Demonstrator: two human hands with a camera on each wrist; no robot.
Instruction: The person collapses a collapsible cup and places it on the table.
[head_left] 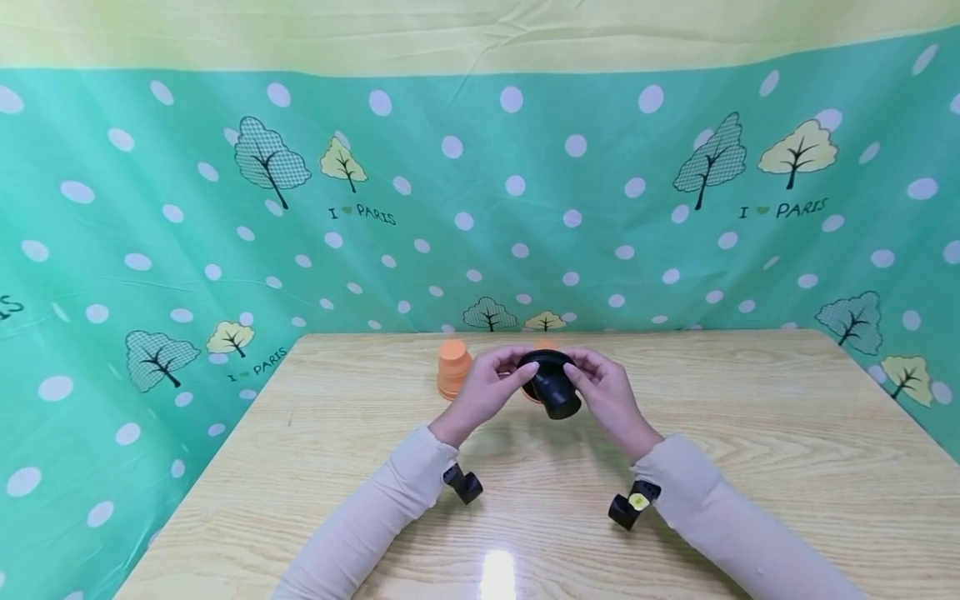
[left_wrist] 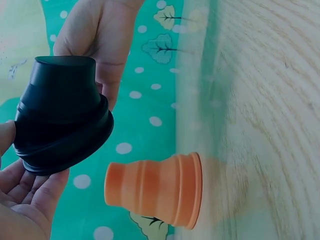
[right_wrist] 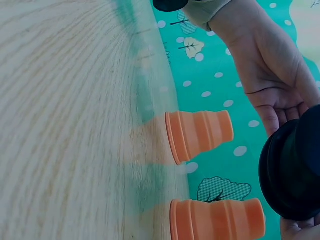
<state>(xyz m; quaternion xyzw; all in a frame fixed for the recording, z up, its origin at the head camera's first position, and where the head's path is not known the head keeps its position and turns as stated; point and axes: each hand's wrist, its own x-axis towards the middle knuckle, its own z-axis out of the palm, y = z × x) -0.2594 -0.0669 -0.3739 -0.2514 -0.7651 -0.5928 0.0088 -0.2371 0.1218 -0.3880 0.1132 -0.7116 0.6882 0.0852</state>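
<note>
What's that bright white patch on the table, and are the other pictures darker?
Head view: white glare on the shiny table, probably reflected light; left wrist view: darker, black cup shadowy; right wrist view: darker too, orange cups mirrored in the table.

A held cup (head_left: 556,392) is above a table (head_left: 337,467), between the left hand (head_left: 491,385) and the right hand (head_left: 606,387). Directly behind it, partly hidden, a middle cup (head_left: 547,344) stands on the table; left of that, apart, stands an outer cup (head_left: 452,362). A cloth (head_left: 420,183) hangs behind the table.
</note>
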